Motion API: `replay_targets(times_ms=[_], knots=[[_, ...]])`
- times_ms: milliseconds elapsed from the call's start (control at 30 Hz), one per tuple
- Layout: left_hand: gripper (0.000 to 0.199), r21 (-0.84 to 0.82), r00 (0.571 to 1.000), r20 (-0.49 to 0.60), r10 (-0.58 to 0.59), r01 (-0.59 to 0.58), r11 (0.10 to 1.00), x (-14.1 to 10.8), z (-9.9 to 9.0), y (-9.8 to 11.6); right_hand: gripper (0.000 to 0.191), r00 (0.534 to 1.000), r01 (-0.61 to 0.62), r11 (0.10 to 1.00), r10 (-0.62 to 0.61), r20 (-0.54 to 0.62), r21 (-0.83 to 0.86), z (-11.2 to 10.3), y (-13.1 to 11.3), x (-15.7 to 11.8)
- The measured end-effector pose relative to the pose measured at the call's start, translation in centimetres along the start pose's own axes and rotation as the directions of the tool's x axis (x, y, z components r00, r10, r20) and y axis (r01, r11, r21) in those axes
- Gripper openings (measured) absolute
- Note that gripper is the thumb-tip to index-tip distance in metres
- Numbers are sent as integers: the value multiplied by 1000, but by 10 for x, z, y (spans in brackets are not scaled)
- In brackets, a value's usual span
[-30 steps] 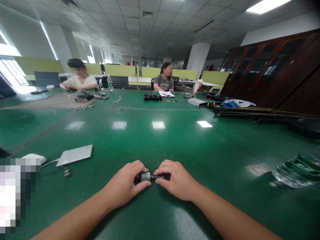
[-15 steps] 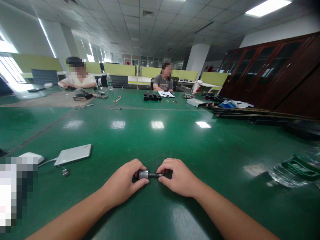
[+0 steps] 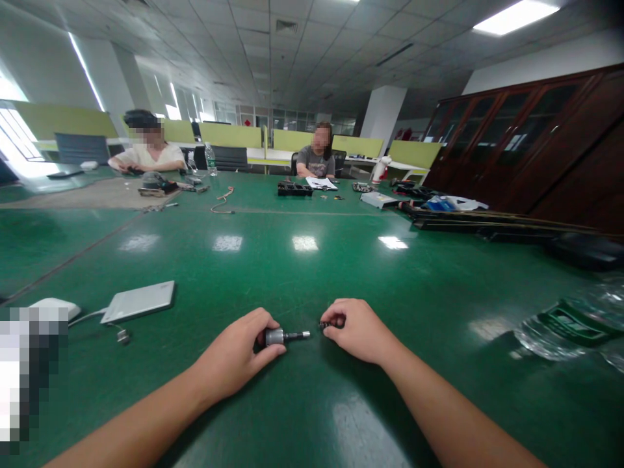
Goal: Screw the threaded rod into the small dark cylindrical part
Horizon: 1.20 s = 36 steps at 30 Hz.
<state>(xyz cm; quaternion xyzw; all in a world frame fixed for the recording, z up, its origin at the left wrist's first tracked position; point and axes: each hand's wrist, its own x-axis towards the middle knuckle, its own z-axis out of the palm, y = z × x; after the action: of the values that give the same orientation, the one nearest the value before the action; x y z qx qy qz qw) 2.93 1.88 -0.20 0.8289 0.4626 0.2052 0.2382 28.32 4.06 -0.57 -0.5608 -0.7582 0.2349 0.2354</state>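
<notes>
My left hand is closed around the thick end of a metal cylinder with a thin shaft, thumb in front and fingers behind. The shaft points right, its dark stem ending in a shiny silver tip. Across a short gap, my right hand pinches a small dark ridged part between thumb and fingertips. Most of that part is hidden by the fingers, so its exact kind cannot be made out. Both hands are low over the green table.
On the left lies a flat silver box with a cable and a small metal plug. A clear bottle lies at right. Two people sit across the table, near a black tray, papers and long dark bars.
My right hand has pulled away from the shaft, up and to the right, taking the small dark part with it. The silver shaft tip is now exposed. My left hand keeps its grip.
</notes>
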Motion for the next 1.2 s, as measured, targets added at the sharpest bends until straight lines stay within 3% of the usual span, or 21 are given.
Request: replay_targets(times_ms=[533,667,800,900,1200], knots=[[17,4,1000,2,-6,6,1000,1,0,2,16,978,208,971,-211,9,116,17,-15,-7],[21,7,998,11,56,-56,998,1,0,-1,17,959,279,948,-283,4,153,28,-27,-8],[16,4,994,26,110,-110,994,0,1,-2,15,958,282,946,-287,9,158,31,-29,-6],[23,10,994,27,103,-103,995,0,2,-1,14,956,287,948,-292,16,140,29,-28,-6],[21,25,998,23,61,-62,998,0,4,-2,13,951,302,946,-307,31,117,30,-28,-6]])
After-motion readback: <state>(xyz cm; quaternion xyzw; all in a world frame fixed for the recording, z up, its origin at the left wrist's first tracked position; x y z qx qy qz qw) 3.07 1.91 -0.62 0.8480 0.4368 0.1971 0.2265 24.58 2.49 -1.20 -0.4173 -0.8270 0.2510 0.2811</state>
